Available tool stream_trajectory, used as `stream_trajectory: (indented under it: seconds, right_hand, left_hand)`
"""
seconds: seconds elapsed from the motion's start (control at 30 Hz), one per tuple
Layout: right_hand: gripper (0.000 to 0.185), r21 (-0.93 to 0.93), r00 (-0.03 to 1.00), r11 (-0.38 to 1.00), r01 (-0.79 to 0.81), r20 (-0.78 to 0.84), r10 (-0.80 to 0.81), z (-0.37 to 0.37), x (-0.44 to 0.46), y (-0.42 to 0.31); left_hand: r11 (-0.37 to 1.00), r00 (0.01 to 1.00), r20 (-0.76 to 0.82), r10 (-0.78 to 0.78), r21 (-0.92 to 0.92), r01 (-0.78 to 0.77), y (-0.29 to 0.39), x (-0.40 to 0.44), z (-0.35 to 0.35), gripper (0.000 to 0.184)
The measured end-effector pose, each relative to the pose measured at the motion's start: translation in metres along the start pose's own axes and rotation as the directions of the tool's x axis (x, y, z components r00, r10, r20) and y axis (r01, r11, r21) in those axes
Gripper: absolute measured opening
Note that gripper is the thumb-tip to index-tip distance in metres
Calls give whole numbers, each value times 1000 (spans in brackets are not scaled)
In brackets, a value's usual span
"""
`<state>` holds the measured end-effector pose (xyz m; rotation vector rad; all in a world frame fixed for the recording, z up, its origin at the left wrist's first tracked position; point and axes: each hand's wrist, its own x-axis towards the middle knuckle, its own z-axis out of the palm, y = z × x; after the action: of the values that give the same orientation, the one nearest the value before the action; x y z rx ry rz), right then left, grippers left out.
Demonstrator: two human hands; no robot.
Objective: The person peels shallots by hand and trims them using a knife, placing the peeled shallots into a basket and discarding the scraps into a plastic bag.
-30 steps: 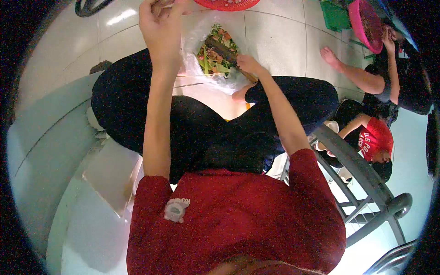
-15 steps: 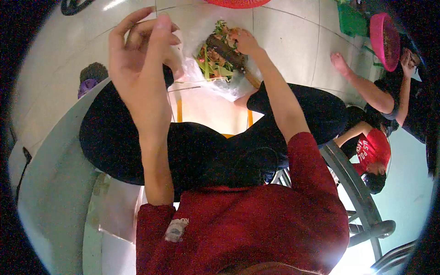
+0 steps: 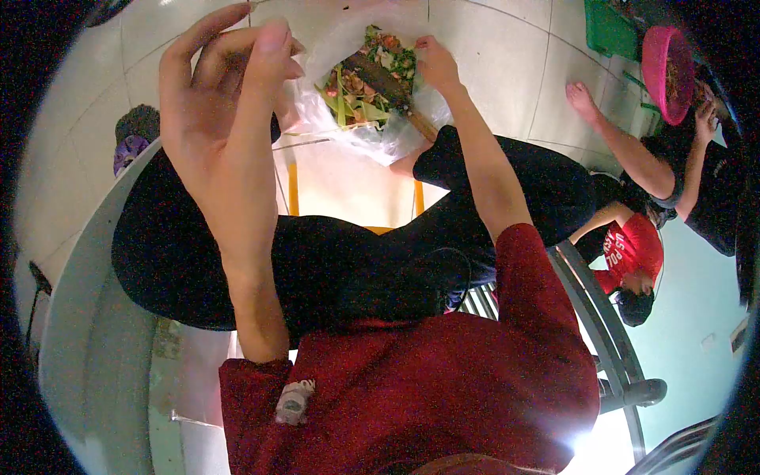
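Observation:
A clear plastic bag (image 3: 309, 95) lies spread on the tiled floor, with chopped green and reddish scraps (image 3: 348, 101) inside. Across the scraps rests a dark-bladed knife (image 3: 378, 79), its wooden handle towards my right foot. My left hand (image 3: 229, 119) is raised close to the camera, left of the bag, fingers apart and partly bent, with nothing in it. At the bag's upper right edge is my right hand (image 3: 435, 65), its fingers drawn together on the plastic; the fingertips are small in view.
Two people are at the right, one by a pink basket (image 3: 667, 75), the other in a red shirt (image 3: 633, 252). A green container (image 3: 608, 30) stands behind. A grey metal chair (image 3: 606, 324) is at my right side. A dark and purple object (image 3: 134, 138) lies left.
My left hand has come down and left, and looks larger. My right hand has left the knife handle and moved up to the bag's edge. The red basket has gone out of view.

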<state>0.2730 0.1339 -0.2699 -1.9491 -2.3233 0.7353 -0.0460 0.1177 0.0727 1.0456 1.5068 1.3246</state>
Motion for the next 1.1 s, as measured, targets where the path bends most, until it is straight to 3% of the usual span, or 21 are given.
stream_trajectory:
  seconds: [0.17, 0.27, 0.33, 0.37, 0.43, 0.6, 0.67, 0.73, 0.8, 0.87, 0.93, 0.97, 1.0, 1.03, 1.07, 1.1]
  right_hand:
    - [41, 23, 972, 995, 97, -215, -90, 17, 1, -14]
    - [48, 8, 971, 1000, -10, -238, 12, 23, -25, -44]
    - [56, -21, 969, 969, -246, 1, 246, 9, -60, -64]
    - [56, -24, 967, 967, -254, 7, 254, 16, -75, -62]
    - [58, -457, 989, 877, -144, -45, 139, 51, -111, -43]
    - [54, -570, 986, 818, -75, 79, 145, 57, -120, -37]
    - [51, -572, 977, 817, -66, 128, 169, 37, -121, -49]
    - [49, -303, 924, 919, -251, 210, 321, -3, -112, -56]
    - [47, -242, 912, 944, -226, 287, 292, -23, -102, -42]
    - [45, -173, 901, 963, -205, 352, 255, -47, -92, -39]
    - [39, 71, 716, 980, -185, 693, 85, -81, -84, -50]
    - [39, 66, 715, 981, -183, 694, 87, -92, -86, -62]
    - [38, 133, 744, 947, -292, 654, 137, -102, -88, -77]
    - [38, 207, 766, 898, -389, 614, 190, -107, -89, -87]
    - [38, 207, 769, 901, -382, 612, 186, -103, -88, -81]
    - [39, 196, 831, 942, -272, 541, 128, -98, -87, -70]
  left_hand:
    - [998, 999, -26, -26, -54, 25, -3, 0, -1, 29]
    - [995, 1000, -18, 7, -99, -9, -7, 2, -2, 29]
    - [997, 999, -18, -27, -77, 26, -4, 3, -1, 28]
    - [997, 998, -17, -53, -59, 52, -2, 2, -1, 28]
    - [995, 999, -13, -44, -91, 43, -3, 0, -2, 28]
    - [989, 1000, -19, -14, -150, 11, 2, -1, -2, 28]
    - [978, 994, -81, -78, -201, 61, 19, -6, 9, 30]
    - [980, 992, -87, -95, -185, 78, 29, -8, 10, 31]
    - [986, 994, -71, -83, -152, 71, 33, -9, 8, 30]
    - [971, 997, -28, -69, -233, 60, 34, -6, 5, 31]
    - [978, 999, -24, -26, -207, 20, 30, -4, 3, 32]
    - [983, 999, -32, -8, -182, 2, 30, -6, 0, 32]
    - [988, 999, -40, 10, -156, -17, 30, -8, -3, 32]
    - [954, 999, 49, 14, -300, 1, 32, -9, -8, 33]
    - [930, 995, 95, 26, -367, 11, 35, -12, -10, 33]
    - [903, 989, 140, 37, -430, 27, 40, -13, -11, 34]
